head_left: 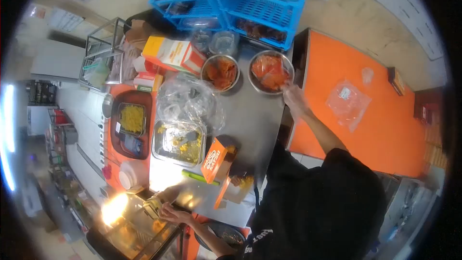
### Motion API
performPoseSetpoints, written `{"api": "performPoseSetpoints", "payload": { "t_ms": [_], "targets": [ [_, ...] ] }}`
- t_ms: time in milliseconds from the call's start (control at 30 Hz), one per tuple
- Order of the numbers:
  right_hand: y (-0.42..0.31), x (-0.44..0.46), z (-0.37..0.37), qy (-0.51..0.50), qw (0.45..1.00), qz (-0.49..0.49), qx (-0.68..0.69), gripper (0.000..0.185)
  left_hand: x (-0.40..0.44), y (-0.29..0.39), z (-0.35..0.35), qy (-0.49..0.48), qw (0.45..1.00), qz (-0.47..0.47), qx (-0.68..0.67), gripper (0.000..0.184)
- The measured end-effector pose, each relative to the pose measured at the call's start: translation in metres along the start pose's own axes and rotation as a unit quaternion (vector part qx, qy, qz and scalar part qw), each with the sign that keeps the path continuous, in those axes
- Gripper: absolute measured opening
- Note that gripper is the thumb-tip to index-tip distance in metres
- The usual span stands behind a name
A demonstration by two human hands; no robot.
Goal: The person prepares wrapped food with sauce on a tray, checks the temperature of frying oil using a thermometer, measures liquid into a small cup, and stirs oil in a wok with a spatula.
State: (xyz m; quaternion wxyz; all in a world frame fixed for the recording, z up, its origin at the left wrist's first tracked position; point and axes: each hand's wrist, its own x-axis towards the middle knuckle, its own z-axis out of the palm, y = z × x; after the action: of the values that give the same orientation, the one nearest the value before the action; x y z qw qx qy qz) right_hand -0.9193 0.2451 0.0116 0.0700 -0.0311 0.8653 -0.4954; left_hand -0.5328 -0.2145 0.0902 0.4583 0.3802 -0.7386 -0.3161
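Note:
My right hand (296,101), in a thin clear glove, reaches to the near rim of a round metal bowl (251,70). Its fingertips overlap the bowl edge beside reddish-orange food (270,71); blur hides whether they grip the rim or the food. A second metal bowl (204,74) with similar food stands beside it. Down by the lit glass warming cabinet (139,233), my left hand (175,213) is bare and closed round a small yellowish-grey object (154,205), whose kind I cannot make out. An orange printed carton (215,161) and an open food box (238,190) stand near the left arm.
A foil tray (156,151) with yellow scraps sits on the steel counter (260,115), beside crumpled clear plastic (185,98) and a green-handled utensil (197,177). Blue crates (262,12) hold bagged food. A clear bag (349,98) lies on the orange table (332,72).

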Motion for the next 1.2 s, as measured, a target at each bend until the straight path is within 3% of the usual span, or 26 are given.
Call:
{"api": "performPoseSetpoints", "payload": {
  "t_ms": [33,67,133,167,300,400,433,467,500,533,567,600,633,667,733,800,833,867,933,967,1033,1067,1133,1167,1200],
  "targets": [
    [-0.031,0.001,-0.004,-0.012,0.992,0.098,0.078,0.021,-0.008,0.006,-0.001,-0.001,1.0,0.003,0.001,0.027],
    [-0.059,0.006,-0.011,0.013,0.991,0.125,-0.04,0.021,-0.017,0.011,-0.002,-0.01,1.0,0.012,-0.009,0.026],
    [-0.067,0.034,-0.022,0.029,0.97,0.051,-0.235,0.022,-0.037,0.021,0.0,-0.014,1.0,0.018,-0.019,0.026],
    [-0.062,0.058,-0.026,0.016,0.949,-0.049,-0.31,0.023,-0.05,0.028,-0.004,-0.015,1.0,-0.011,-0.005,0.026],
    [-0.038,0.13,0.016,-0.019,0.942,-0.005,-0.335,0.028,-0.092,0.012,-0.032,0.002,0.998,-0.056,-0.014,0.029],
    [-0.008,0.149,0.05,0.064,0.931,-0.135,-0.333,0.029,-0.12,0.012,-0.052,0.064,0.995,-0.069,0.027,0.03],
    [-0.008,0.147,0.053,0.083,0.948,-0.086,-0.296,0.03,-0.135,0.014,-0.062,0.09,0.992,-0.071,0.044,0.028],
    [-0.023,0.142,0.049,0.094,0.959,-0.04,-0.263,0.031,-0.149,0.024,-0.075,0.098,0.984,-0.135,0.057,0.025],
    [-0.032,0.136,0.044,0.117,0.971,-0.052,-0.202,0.03,-0.174,0.008,-0.092,0.071,0.967,-0.057,0.239,0.021],
    [-0.033,0.121,0.041,0.128,0.98,-0.053,-0.142,0.03,-0.2,-0.008,-0.109,0.075,0.905,0.024,0.417,0.018],
    [-0.029,0.097,0.037,0.063,0.996,-0.058,0.005,0.024,-0.228,-0.004,-0.105,0.139,0.954,-0.115,0.238,0.019],
    [-0.031,0.088,0.036,0.012,0.986,-0.057,0.158,0.022,-0.255,0.002,-0.1,0.249,0.942,-0.221,0.044,0.02],
    [-0.057,0.062,0.044,-0.016,0.987,-0.06,0.15,0.022,-0.282,0.018,-0.088,0.271,0.917,-0.29,-0.035,0.018],
    [-0.09,0.023,0.049,-0.02,0.961,-0.055,0.27,0.024,-0.318,0.007,-0.086,0.259,0.892,-0.37,0.02,0.02],
    [-0.105,-0.03,0.044,-0.037,0.922,-0.054,0.381,0.028,-0.409,-0.015,-0.07,0.291,0.799,-0.523,-0.062,0.028],
    [-0.09,-0.066,0.043,-0.175,0.901,0.011,0.396,0.041,-0.488,-0.04,-0.064,0.223,0.732,-0.625,-0.157,0.034],
    [-0.094,-0.09,0.043,-0.236,0.912,-0.008,0.335,0.039,-0.5,-0.034,-0.061,0.19,0.706,-0.654,-0.194,0.035],
    [-0.099,-0.117,0.048,-0.301,0.911,-0.031,0.279,0.037,-0.509,-0.032,-0.063,0.132,0.726,-0.636,-0.223,0.033],
    [-0.106,-0.17,0.071,-0.478,0.841,0.061,0.243,0.027,-0.486,-0.006,-0.073,0.04,0.781,-0.573,-0.245,0.039],
    [-0.113,-0.206,0.088,-0.558,0.807,0.037,0.19,0.022,-0.467,0.011,-0.085,-0.021,0.824,-0.522,-0.22,0.045],
    [-0.133,-0.292,0.11,-0.665,0.743,-0.035,0.065,0.015,-0.437,0.044,-0.118,-0.07,0.845,-0.434,-0.304,0.056],
    [-0.152,-0.345,0.114,-0.711,0.699,-0.07,0.045,0.016,-0.431,0.061,-0.138,-0.038,0.851,-0.407,-0.329,0.053],
    [-0.101,-0.42,0.153,-0.779,0.583,-0.23,0.017,0.027,-0.443,0.067,-0.171,0.019,0.861,-0.362,-0.358,0.05],
    [-0.093,-0.463,0.16,-0.831,0.517,-0.201,0.039,0.033,-0.459,0.064,-0.19,0.051,0.879,-0.372,-0.294,0.042],
    [-0.116,-0.504,0.152,-0.857,0.471,-0.203,-0.045,0.033,-0.479,0.061,-0.213,0.081,0.891,-0.385,-0.225,0.035]
  ]
}}
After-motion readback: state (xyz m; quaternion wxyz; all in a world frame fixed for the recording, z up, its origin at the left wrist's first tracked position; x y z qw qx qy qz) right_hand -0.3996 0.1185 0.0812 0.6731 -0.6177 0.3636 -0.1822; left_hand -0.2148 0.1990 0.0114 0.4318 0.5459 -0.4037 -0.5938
